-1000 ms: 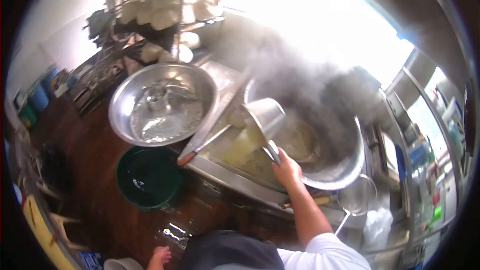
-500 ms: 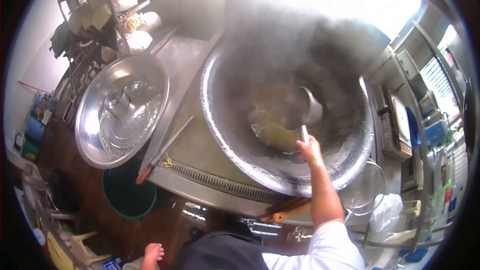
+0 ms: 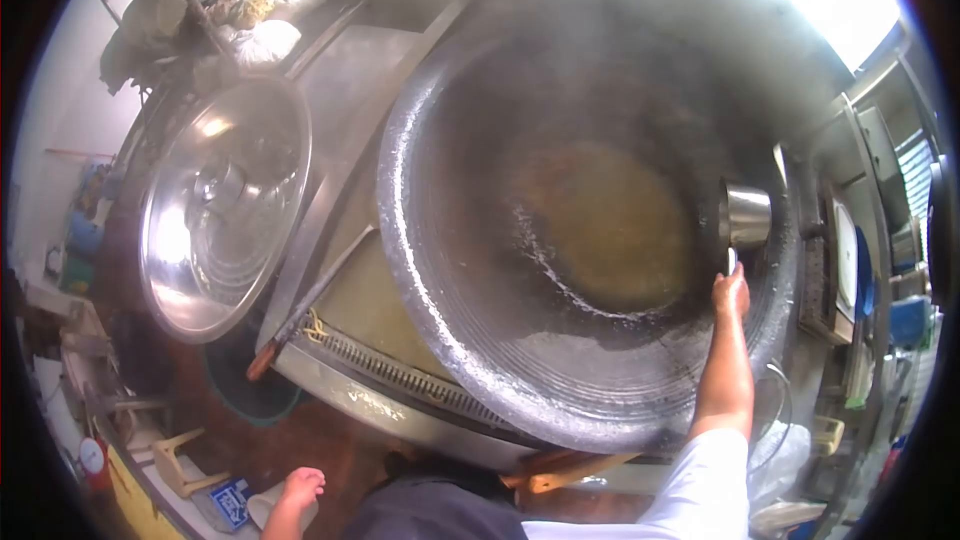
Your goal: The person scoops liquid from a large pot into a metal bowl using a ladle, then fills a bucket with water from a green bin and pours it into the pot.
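Observation:
My right hand (image 3: pixel 732 292) is closed round the handle of a metal scoop (image 3: pixel 748 215) at the right inner side of a very large dark wok (image 3: pixel 415 270). Yellowish liquid (image 3: pixel 620 225) lies in the bottom of the wok, with whitish foam along its near edge, and steam hangs over it. My left hand (image 3: pixel 305 485) is low at the bottom left, away from the wok, with its fingers curled; whether it holds anything is hidden.
A wide steel basin (image 3: pixel 165 285) stands left of the wok, above a green bin (image 3: pixel 240 395). A long wooden-handled tool (image 3: pixel 262 362) leans over the counter edge by a drain grate (image 3: pixel 410 370). Plastic bags (image 3: pixel 262 42) fill a rack at the upper left.
My right hand and the scoop have moved from the wok's middle to its right side. The view has shifted, and the wok looks larger. My left hand stays low.

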Demonstrator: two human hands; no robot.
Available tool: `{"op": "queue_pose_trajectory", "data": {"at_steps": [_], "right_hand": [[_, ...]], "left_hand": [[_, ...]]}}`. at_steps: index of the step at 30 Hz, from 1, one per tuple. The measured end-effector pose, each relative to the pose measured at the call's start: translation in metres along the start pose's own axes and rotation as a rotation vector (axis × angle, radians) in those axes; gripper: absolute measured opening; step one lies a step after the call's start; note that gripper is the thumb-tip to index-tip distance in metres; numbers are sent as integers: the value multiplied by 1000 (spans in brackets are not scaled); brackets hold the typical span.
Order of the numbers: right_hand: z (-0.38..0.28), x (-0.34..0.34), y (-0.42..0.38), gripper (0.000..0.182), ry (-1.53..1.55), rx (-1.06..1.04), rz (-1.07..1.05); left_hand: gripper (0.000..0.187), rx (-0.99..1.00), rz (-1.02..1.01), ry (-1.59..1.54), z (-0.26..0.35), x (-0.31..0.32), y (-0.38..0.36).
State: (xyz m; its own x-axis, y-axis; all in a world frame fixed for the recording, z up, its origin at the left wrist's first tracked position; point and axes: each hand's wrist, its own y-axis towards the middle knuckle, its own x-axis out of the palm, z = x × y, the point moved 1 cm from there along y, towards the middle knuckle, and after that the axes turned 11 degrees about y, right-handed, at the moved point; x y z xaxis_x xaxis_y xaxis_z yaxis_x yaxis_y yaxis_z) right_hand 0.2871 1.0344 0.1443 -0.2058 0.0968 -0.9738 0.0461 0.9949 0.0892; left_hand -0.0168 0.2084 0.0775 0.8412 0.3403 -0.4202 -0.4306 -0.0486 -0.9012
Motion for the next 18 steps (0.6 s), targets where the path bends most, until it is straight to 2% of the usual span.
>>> {"op": "queue_pose_trajectory", "data": {"at_steps": [4, 6, 7, 10, 11, 12, 13, 18], "right_hand": [[-24, 42, -2, 53, 75, -8, -132], [-44, 80, -8, 52, 381, -45, -236], [-60, 93, -16, 52, 392, -26, -321], [-89, 148, -48, 50, 618, -142, -469], [-113, 130, -73, 50, 665, -99, -559], [-151, 80, -110, 51, 655, 7, -676], [-156, 84, -122, 48, 669, -19, -725], [-202, 8, -204, 29, 848, 94, -1109]], "left_hand": [[20, -16, 53, -45, -5, -3, -10], [21, -8, 46, -56, -12, 2, -10], [21, 6, 37, -57, -15, 4, -10], [22, 24, 16, -104, -23, 14, -12], [22, 27, 15, -111, -25, 18, -12], [23, 23, 10, -128, -29, 20, -13], [23, 21, 4, -147, -34, 22, -13], [24, 5, -16, -203, -70, 26, 1]]}}
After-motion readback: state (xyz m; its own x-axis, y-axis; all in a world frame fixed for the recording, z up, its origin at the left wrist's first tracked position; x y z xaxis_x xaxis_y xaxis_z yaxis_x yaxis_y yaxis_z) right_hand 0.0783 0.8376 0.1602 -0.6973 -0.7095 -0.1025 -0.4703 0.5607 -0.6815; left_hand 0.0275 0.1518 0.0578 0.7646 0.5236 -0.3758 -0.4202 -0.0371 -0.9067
